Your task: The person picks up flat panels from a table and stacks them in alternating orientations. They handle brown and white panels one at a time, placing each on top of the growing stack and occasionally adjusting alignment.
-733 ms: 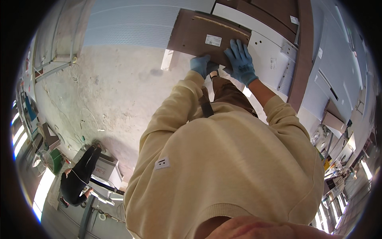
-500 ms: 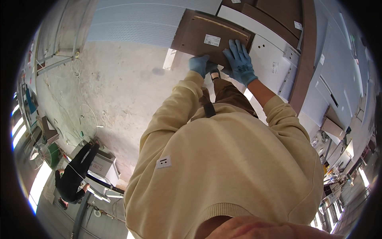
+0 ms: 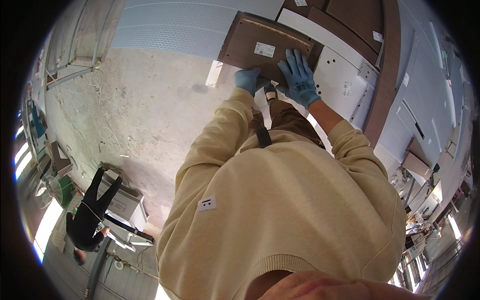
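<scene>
Our blue-gloved left hand (image 3: 247,81) clasps a rectangular brown panel (image 3: 246,46), our right hand (image 3: 300,81) spread flat atop; pale box (image 3: 131,204), contents hidden.

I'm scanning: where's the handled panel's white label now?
In the head view, the white label is upper centre on the brown panel, left of the fingertips of the right hand.

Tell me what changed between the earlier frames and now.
The brown panel slid slightly left over the brown board beneath, the left hand and right hand moving with it. The co-worker's legs parted. Both hands stayed on the panel.
</scene>
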`<state>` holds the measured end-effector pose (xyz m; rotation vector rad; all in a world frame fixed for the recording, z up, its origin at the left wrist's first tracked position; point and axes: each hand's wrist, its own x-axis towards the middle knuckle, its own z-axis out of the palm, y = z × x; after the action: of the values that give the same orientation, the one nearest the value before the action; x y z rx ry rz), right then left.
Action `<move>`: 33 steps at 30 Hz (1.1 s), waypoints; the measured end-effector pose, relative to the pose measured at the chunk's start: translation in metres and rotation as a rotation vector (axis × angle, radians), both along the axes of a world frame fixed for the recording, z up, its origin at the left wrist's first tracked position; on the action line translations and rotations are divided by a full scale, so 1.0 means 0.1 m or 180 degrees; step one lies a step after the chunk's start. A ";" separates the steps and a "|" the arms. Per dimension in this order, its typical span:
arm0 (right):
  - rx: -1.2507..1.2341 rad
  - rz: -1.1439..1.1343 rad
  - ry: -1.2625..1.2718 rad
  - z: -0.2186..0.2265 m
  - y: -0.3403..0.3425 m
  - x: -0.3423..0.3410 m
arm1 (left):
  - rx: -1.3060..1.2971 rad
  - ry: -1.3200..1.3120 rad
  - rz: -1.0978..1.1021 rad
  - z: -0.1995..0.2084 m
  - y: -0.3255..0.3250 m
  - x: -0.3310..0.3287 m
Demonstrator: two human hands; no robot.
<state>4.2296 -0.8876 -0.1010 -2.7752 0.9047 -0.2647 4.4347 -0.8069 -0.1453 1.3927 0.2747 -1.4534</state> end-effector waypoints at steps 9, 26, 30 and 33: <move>-0.0004 -0.0041 0.0054 -0.03 0.00 0.09 | -0.0082 0.0167 0.0113 0.02 0.01 0.11; -0.0022 -0.0044 0.0005 -0.08 0.03 0.03 | -0.0053 0.0136 -0.0136 0.21 0.00 0.09; -0.0040 -0.0066 -0.0014 -0.10 0.04 0.01 | -0.0048 0.0118 -0.0123 0.22 -0.01 0.07; -0.0066 -0.0108 -0.0033 -0.13 0.04 -0.01 | -0.0137 0.0088 -0.0186 0.21 -0.01 0.05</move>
<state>4.2287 -0.8840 -0.1138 -2.7766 0.9528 -0.2952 4.4396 -0.8079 -0.1244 1.3569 0.2206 -1.5189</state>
